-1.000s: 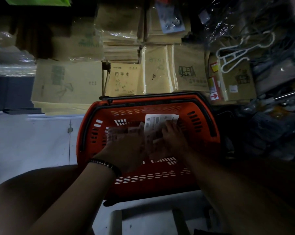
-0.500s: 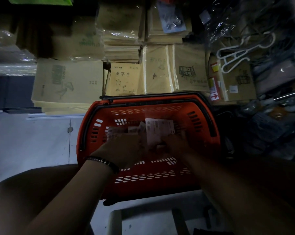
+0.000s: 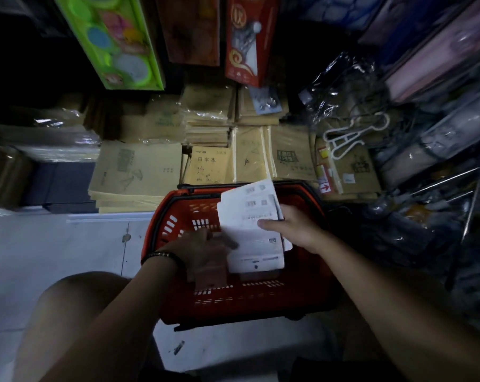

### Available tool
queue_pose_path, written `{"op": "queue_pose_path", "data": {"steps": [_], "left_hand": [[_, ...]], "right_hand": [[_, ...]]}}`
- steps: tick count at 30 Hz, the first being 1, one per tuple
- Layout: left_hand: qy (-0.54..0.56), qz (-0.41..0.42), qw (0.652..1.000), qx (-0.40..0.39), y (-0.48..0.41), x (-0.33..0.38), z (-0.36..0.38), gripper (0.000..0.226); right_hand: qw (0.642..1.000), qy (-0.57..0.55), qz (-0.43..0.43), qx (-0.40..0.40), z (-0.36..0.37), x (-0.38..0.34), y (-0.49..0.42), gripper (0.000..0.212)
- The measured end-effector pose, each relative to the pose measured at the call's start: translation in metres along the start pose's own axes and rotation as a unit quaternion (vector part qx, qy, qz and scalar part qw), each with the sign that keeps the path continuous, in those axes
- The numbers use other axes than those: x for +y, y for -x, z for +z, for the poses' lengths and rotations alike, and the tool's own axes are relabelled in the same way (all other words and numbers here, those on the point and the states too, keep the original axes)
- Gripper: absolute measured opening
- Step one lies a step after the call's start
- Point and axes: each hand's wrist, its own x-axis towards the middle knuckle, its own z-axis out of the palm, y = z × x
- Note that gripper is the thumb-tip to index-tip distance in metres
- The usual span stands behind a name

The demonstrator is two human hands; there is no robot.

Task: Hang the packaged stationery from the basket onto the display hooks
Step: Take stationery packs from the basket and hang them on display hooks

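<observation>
Bare forearms (image 3: 371,285), dark beaded bracelet (image 3: 161,255) on the left wrist, bare left knee (image 3: 76,299)

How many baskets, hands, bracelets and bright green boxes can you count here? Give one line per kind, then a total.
Orange basket: 1
Hands: 2 (left hand in the basket, right hand gripping white packs)
Bracelet: 1
Bright green box: 1
Total: 5

orange-red basket (image 3: 175,224), white printed packets (image 3: 251,224), tan notebooks (image 3: 139,169), lime-green box (image 3: 109,37).
</observation>
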Motion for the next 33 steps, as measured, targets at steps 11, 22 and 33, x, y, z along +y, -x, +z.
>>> {"op": "queue_pose_path", "data": {"steps": [11, 22, 33], "left_hand": [[0.216, 0.076, 0.963, 0.141, 0.077, 0.037, 0.030, 0.030], [0.030, -0.012, 0.922, 0.386, 0.134, 0.089, 0.030, 0.018], [0.628, 0.107, 0.770, 0.044, 0.167, 0.137, 0.011, 0.060]], "right_hand": [[0.966, -0.247, -0.066, 0.034, 0.018, -0.050, 0.098, 0.023], [0.937, -0.241, -0.200, 0.154, 0.019, -0.085, 0.153, 0.040], [0.908, 0.084, -0.385, 0.144, -0.015, -0.107, 0.172, 0.041]]}}
